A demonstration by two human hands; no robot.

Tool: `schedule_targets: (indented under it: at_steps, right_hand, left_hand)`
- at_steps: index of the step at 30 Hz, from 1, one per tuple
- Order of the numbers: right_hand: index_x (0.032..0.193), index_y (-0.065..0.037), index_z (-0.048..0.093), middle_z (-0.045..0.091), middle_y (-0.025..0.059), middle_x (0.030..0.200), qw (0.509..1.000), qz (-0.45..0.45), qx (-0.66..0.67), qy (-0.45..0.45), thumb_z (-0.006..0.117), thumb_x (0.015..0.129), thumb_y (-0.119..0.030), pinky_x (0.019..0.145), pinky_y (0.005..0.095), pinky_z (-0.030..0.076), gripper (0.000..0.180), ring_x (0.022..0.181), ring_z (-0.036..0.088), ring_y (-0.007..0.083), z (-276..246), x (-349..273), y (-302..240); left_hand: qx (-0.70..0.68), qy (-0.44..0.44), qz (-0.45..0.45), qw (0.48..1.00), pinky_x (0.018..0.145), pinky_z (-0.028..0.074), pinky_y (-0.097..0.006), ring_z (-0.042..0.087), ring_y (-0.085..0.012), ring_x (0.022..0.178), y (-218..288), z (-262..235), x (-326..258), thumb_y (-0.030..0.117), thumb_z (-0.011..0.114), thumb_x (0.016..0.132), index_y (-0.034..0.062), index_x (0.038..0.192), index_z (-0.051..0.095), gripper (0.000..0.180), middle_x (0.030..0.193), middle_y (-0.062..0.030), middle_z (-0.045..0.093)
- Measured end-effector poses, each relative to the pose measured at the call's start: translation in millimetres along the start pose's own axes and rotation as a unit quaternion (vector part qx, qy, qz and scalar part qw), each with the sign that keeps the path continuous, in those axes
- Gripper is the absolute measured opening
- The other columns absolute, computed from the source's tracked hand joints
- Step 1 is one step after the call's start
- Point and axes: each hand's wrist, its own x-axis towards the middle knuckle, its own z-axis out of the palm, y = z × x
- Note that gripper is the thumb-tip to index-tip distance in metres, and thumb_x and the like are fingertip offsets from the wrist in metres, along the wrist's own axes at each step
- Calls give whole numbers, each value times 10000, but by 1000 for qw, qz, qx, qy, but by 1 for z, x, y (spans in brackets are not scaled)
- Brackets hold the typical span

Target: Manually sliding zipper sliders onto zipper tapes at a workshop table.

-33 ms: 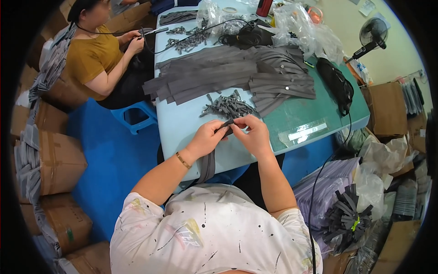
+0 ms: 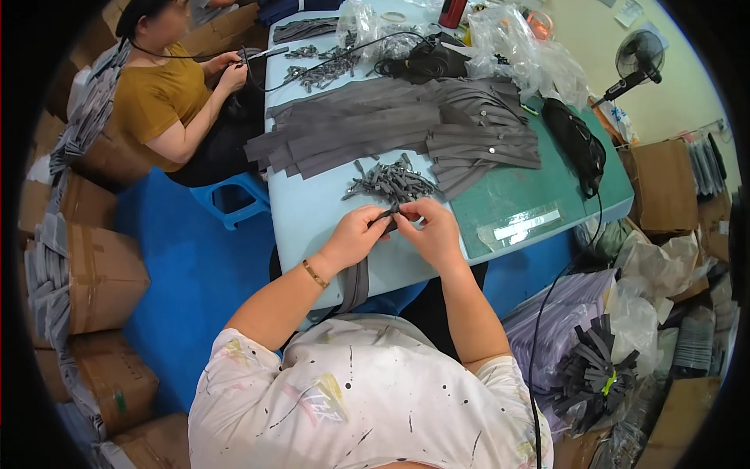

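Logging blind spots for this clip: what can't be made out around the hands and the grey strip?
Head view only:
- Grey strip: its lower end hangs past the table edge, hidden behind the torso.
- Small dark part between left hand and right hand: fingers cover it.
- Pile of small grey pieces: too small to tell apart.

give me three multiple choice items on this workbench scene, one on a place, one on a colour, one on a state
1. Where is the pile of small grey pieces?
A. just beyond the hands
B. on the floor
C. on a box

2. What colour is the stool?
A. red
B. blue
C. white

3. What are the left hand and right hand doing?
A. resting flat and apart
B. together pinching a grey strip
C. lifting a box

Answers: 1 A, it lies on the table ahead of the hands. 2 B, plainly blue. 3 B, fingertips meet on it.
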Motion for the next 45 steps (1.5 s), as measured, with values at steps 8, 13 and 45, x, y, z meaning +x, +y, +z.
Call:
schedule_targets:
  at_steps: [8, 13, 45]
  right_hand:
    - [932, -36, 680, 637, 2, 771, 978, 86, 178, -63, 678, 785, -98, 564, 207, 396, 160, 669, 542, 56, -11, 3, 19]
    - [928, -37, 682, 638, -6, 780, 943, 95, 316, -49, 657, 814, -98, 559, 191, 385, 132, 675, 527, 40, -11, 3, 24]
    - [719, -51, 591, 561, 6, 620, 937, 131, 296, 132, 666, 827, -223, 439, 192, 335, 216, 494, 450, 55, -42, 29, 17]
  left_hand:
    - [-43, -5, -44, 998, 663, 477, -232, 592, -98, 749, 1, 4, -1, 124, 518, 908, -18, 1030, 577, 196, 872, -48, 590]
    - [-37, -16, -33, 999, 653, 462, -218, 584, -83, 735, -2, 5, 1, 130, 531, 906, 1, 1055, 561, 199, 863, -28, 606]
    - [-7, -72, 4, 997, 612, 435, -214, 554, -51, 691, 31, 6, 15, 211, 563, 895, 20, 946, 581, 199, 763, -11, 613]
